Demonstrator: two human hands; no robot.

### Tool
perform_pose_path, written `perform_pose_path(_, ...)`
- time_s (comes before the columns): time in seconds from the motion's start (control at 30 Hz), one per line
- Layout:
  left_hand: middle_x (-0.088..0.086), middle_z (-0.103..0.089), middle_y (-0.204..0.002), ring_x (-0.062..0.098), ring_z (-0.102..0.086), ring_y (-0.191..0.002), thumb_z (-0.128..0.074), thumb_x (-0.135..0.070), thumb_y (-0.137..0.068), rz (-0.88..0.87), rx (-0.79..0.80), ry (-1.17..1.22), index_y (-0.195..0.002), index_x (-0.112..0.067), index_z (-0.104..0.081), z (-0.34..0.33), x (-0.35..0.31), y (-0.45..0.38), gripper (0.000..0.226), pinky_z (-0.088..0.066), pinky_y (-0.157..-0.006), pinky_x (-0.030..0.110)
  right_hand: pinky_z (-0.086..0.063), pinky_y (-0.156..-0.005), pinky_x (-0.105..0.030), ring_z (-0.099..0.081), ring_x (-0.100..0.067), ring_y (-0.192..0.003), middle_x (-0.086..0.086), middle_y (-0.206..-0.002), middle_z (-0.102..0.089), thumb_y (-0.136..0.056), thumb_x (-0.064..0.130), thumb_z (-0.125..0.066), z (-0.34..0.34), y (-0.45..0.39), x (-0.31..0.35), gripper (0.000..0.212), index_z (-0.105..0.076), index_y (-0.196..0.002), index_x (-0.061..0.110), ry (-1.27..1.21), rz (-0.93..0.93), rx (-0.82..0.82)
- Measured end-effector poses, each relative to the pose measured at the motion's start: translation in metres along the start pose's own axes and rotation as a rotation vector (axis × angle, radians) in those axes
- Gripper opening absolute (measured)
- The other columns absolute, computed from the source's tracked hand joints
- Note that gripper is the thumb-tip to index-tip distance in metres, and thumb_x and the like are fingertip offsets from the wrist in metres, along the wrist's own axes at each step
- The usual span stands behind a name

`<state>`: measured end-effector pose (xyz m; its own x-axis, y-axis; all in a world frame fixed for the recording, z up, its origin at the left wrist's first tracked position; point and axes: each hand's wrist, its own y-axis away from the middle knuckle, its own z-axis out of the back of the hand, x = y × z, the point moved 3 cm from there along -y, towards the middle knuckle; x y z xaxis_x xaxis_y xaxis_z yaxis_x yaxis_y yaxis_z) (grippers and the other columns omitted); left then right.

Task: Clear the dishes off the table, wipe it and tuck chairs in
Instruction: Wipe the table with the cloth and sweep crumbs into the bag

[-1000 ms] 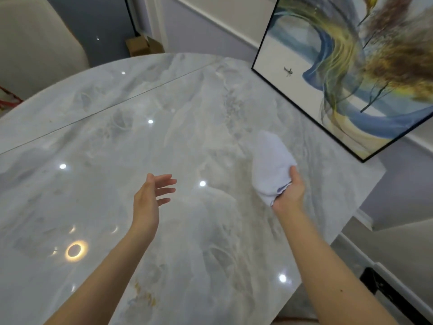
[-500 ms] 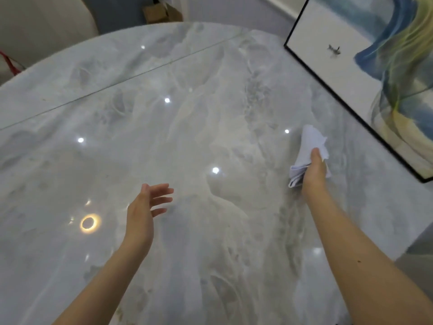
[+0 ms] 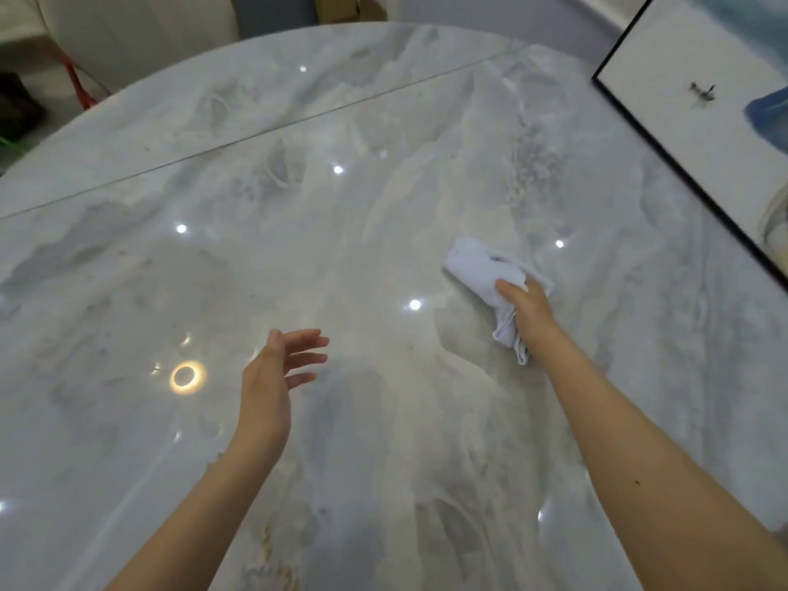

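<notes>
A glossy grey marble table (image 3: 341,232) fills the view, with no dishes in sight on it. A crumpled white cloth (image 3: 482,273) lies against the tabletop right of centre. My right hand (image 3: 531,311) grips its near end, fingers curled round the fabric. Over the table's near middle my left hand (image 3: 277,377) hovers, fingers straight and spread, holding nothing. A seam runs across the far part of the tabletop.
A black-framed painting (image 3: 699,121) leans at the table's right side, its lower edge close to the cloth. A cream upholstered chair (image 3: 128,32) stands beyond the far left rim, with a cardboard box (image 3: 341,6) on the floor behind the table.
My right hand has dragged the cloth leftwards across the table, away from the painting. The view has tilted further over the table. My left hand stays in much the same pose.
</notes>
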<state>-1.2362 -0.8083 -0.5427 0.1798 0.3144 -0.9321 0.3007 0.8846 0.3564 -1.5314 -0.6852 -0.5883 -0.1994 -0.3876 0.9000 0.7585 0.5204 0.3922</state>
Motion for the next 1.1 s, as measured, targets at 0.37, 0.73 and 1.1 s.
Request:
perform_pose_path(0.37, 0.004, -0.07, -0.09, 0.022, -0.064, -0.079, -0.02, -0.03, -0.102, -0.017, 0.039, 0.034, -0.088, -0.014, -0.067, 0.069, -0.007, 0.037, 0.051, -0.047, -0.069, 0.031, -0.044, -0.061, -0.003, -0.064, 0.003, -0.085, 0.001, -0.104, -0.058, -0.065, 0.022, -0.051, -0.044, 0.132, -0.023, 0.051, -0.053, -0.114, 0.008, -0.086, 0.021, 0.154)
perform_pose_path(0.73, -0.008, -0.074, -0.074, 0.013, -0.066, -0.069, -0.021, -0.031, -0.102, -0.041, 0.099, 0.049, -0.087, -0.014, -0.066, 0.172, 0.008, 0.106, 0.051, -0.046, -0.068, 0.032, -0.044, -0.068, -0.005, -0.05, -0.019, -0.104, -0.008, -0.116, -0.053, -0.065, 0.027, -0.053, -0.097, 0.278, -0.076, 0.06, -0.05, -0.122, 0.009, -0.095, -0.039, 0.072)
perform_pose_path(1.1, -0.006, -0.074, -0.08, 0.01, -0.068, -0.07, -0.023, -0.034, -0.102, -0.066, 0.094, 0.062, -0.089, -0.016, -0.068, 0.272, 0.023, 0.158, 0.05, -0.047, -0.07, 0.032, -0.041, -0.093, -0.034, -0.054, -0.024, -0.107, -0.017, -0.123, -0.056, -0.088, 0.035, -0.054, -0.184, 0.372, -0.124, 0.052, -0.049, -0.127, 0.0, -0.141, -0.219, -0.093)
